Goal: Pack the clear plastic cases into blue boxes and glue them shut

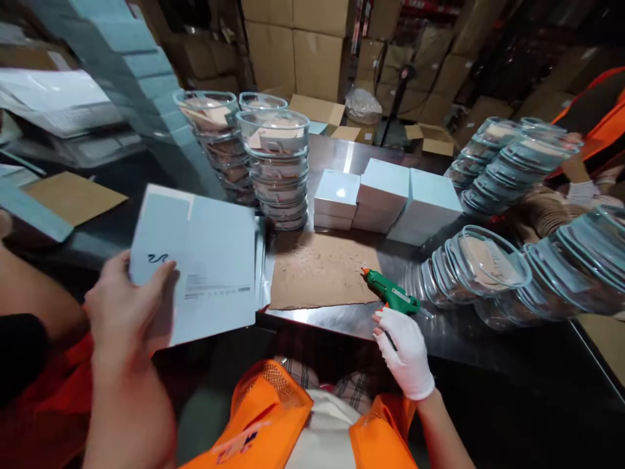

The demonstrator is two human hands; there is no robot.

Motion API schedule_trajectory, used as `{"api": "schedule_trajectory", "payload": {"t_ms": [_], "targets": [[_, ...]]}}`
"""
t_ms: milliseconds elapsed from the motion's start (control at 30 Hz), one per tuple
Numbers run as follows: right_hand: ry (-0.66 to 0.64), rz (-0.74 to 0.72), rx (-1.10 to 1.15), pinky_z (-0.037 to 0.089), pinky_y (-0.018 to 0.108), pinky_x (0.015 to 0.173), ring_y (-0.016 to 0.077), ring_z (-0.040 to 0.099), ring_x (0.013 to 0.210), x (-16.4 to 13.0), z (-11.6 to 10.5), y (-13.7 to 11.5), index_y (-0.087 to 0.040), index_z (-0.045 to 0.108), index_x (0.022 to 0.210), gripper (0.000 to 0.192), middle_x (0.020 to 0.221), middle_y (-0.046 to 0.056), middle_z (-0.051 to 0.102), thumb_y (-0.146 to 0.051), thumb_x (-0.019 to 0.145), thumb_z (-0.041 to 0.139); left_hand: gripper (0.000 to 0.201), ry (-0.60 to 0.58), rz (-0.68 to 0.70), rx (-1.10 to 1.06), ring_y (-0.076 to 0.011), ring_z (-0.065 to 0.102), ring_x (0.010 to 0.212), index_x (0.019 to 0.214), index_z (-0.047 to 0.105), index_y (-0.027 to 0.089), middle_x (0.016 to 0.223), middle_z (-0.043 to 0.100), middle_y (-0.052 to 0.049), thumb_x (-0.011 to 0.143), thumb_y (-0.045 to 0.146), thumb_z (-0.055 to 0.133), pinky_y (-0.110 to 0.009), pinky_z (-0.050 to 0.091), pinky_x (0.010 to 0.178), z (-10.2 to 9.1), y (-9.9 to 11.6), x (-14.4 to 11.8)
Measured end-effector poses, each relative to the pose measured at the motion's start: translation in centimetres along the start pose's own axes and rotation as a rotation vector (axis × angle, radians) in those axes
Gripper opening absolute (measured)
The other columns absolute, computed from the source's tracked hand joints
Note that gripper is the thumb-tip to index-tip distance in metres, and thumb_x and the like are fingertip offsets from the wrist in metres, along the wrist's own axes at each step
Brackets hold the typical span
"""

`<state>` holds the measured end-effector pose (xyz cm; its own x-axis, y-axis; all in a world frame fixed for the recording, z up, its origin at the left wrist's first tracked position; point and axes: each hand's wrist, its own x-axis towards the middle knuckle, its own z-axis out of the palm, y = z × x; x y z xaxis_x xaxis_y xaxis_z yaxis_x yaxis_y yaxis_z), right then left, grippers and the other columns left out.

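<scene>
My bare left hand (129, 293) grips a pale blue carton (215, 260) by its left side, with the thumb on the printed face. The carton looks flat and is tilted up at the table's front edge. More pale edges (262, 260) show just behind its right side. In a white fingerless-looking glove, my right hand (403, 352) is closed at the handle and orange trigger of a green glue gun (393, 292). The gun's orange nozzle points left over a worn cardboard sheet (322, 270), which is dotted with glue marks.
Closed pale blue boxes (383, 195) stand behind the cardboard. Stacked glass containers (278, 169) rise at the back left, with more glass stacks (488, 267) leaning at the right. A brown card (73, 198) lies at left. A person in an orange vest (605, 124) is at far right.
</scene>
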<state>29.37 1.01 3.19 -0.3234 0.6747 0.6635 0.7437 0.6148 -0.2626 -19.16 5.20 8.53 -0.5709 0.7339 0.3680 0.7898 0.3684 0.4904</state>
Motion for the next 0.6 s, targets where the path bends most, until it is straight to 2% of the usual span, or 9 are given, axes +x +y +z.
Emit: {"api": "schedule_trajectory", "payload": {"t_ms": [67, 100, 133, 200, 300, 367, 467, 533, 600], "targets": [[0.027, -0.064, 0.042, 0.059, 0.047, 0.102, 0.0282, 0.071, 0.125, 1.9, -0.3, -1.3, -0.024, 0.06, 0.146, 0.046, 0.128, 0.012, 0.076, -0.015, 0.101, 0.062, 0.057, 0.038, 0.077, -0.137, -0.0356, 0.075, 0.104, 0.137, 0.065, 0.025, 0.122, 0.076, -0.012, 0.097, 0.064, 0.057, -0.047, 0.057, 0.084, -1.8, 2.8, -3.1], [0.049, -0.103, 0.053, 0.058, 0.049, 0.105, 0.0291, 0.068, 0.13, 3.0, -0.2, -2.0, -0.025, 0.053, 0.154, 0.055, 0.134, 0.013, 0.073, -0.016, 0.101, 0.062, 0.051, 0.023, 0.167, -0.214, -0.032, 0.076, 0.102, 0.131, 0.07, 0.028, 0.121, 0.078, -0.009, 0.096, 0.064, 0.06, -0.043, 0.058, 0.085, -2.2, 4.3, -4.7], [0.076, -0.13, 0.054, 0.058, 0.05, 0.107, 0.03, 0.066, 0.133, 4.1, 0.0, -2.8, -0.027, 0.047, 0.16, 0.062, 0.138, 0.013, 0.072, -0.017, 0.101, 0.062, 0.044, -0.054, 0.277, -0.325, -0.0279, 0.077, 0.09, 0.121, 0.074, 0.028, 0.109, 0.081, -0.006, 0.093, 0.062, 0.066, -0.037, 0.06, 0.078, -2.3, 5.8, -6.3], [0.131, -0.1, 0.041, 0.058, 0.051, 0.106, 0.0309, 0.069, 0.128, 5.8, 0.8, -4.0, -0.029, 0.046, 0.16, 0.062, 0.135, 0.013, 0.073, -0.02, 0.101, 0.062, 0.034, -0.37, 0.505, -0.527, -0.0228, 0.077, 0.075, 0.111, 0.077, 0.026, 0.091, 0.082, -0.003, 0.094, 0.055, 0.068, -0.029, 0.06, 0.066, -1.5, 7.9, -9.0], [0.114, 0.14, 0.092, 0.062, 0.05, 0.092, 0.0318, 0.076, 0.103, 6.2, 1.9, -4.4, -0.025, 0.07, 0.131, 0.031, 0.111, 0.013, 0.079, -0.032, 0.103, 0.061, 0.023, -0.608, 0.625, -0.66, -0.0214, 0.08, 0.077, 0.106, 0.08, 0.026, 0.093, 0.084, -0.005, 0.098, 0.043, 0.067, -0.025, 0.061, 0.068, 0.7, 8.2, -11.4], [-0.043, 0.325, 0.248, 0.064, 0.049, 0.084, 0.0325, 0.077, 0.093, 5.4, 2.2, -3.8, -0.024, 0.076, 0.111, 0.027, 0.1, 0.013, 0.08, -0.044, 0.102, 0.06, 0.022, -0.633, 0.562, -0.676, -0.023, 0.082, 0.083, 0.107, 0.08, 0.026, 0.097, 0.085, -0.006, 0.098, 0.042, 0.068, -0.027, 0.063, 0.073, 2.0, 6.9, -11.7], [-0.473, 0.556, 0.635, 0.065, 0.046, 0.085, 0.0333, 0.078, 0.096, 4.2, 1.8, -3.1, -0.024, 0.08, 0.11, 0.043, 0.102, 0.012, 0.082, -0.059, 0.098, 0.06, 0.034, -0.683, 0.474, -0.658, -0.0251, 0.081, 0.09, 0.126, 0.078, 0.027, 0.104, 0.085, -0.008, 0.098, 0.044, 0.068, -0.033, 0.066, 0.083, 3.3, 4.7, -11.3], [-0.731, 0.651, 0.908, 0.064, 0.047, 0.093, 0.0345, 0.077, 0.106, 3.6, 1.1, -3.3, -0.023, 0.082, 0.115, 0.054, 0.107, 0.012, 0.082, -0.068, 0.095, 0.059, 0.038, -0.767, 0.537, -0.628, -0.0261, 0.08, 0.1, 0.135, 0.074, 0.03, 0.114, 0.083, -0.01, 0.101, 0.044, 0.064, -0.037, 0.064, 0.092, 4.2, 3.9, -11.4], [-0.858, 0.72, 1.079, 0.059, 0.049, 0.105, 0.0359, 0.075, 0.114, 3.1, 0.7, -4.3, -0.024, 0.084, 0.117, 0.062, 0.111, 0.011, 0.082, -0.076, 0.092, 0.059, 0.046, -0.835, 0.641, -0.592, -0.0305, 0.076, 0.116, 0.138, 0.073, 0.029, 0.13, 0.078, -0.014, 0.098, 0.051, 0.068, -0.042, 0.061, 0.102, 5.1, 3.8, -12.3]]}}
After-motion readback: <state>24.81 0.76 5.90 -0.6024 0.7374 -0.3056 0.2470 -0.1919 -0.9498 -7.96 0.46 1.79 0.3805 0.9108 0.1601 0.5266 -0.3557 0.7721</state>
